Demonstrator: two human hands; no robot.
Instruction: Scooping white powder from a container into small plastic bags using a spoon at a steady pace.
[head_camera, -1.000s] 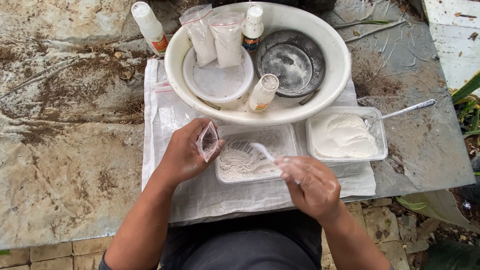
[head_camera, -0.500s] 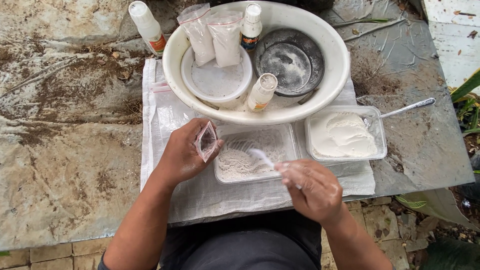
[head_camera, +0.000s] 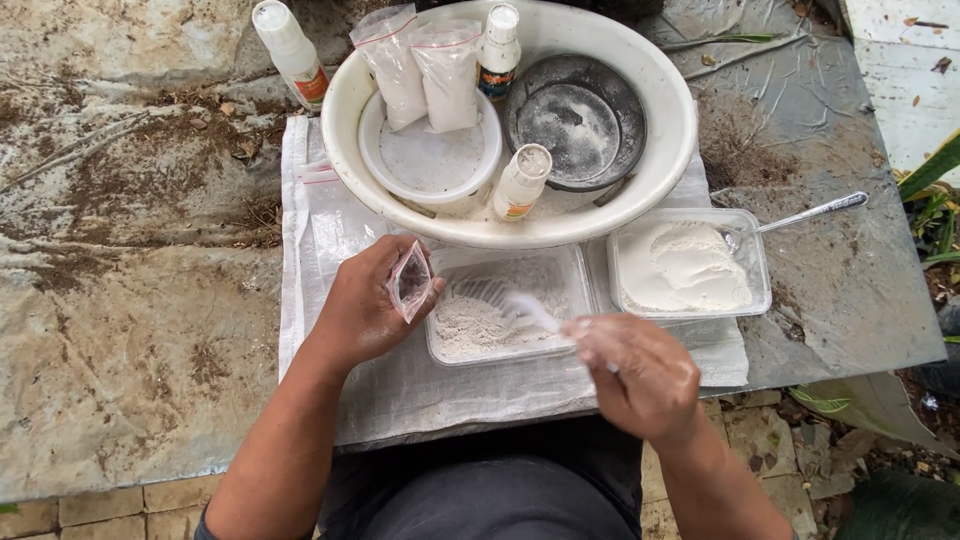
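My left hand holds a small clear zip bag open beside a clear plastic tray of greyish-white powder. My right hand, dusted with powder, grips a white plastic spoon whose bowl dips into that powder. The bag's mouth is just left of the tray's edge.
A second clear tray of white powder with a metal spoon sits to the right. Behind stands a large white basin holding two filled bags, two small bottles, a white lid and a dark pan. Another bottle lies at back left.
My right hand has shifted the spoon a little within the powder tray. My left hand and the bag stay where they were.
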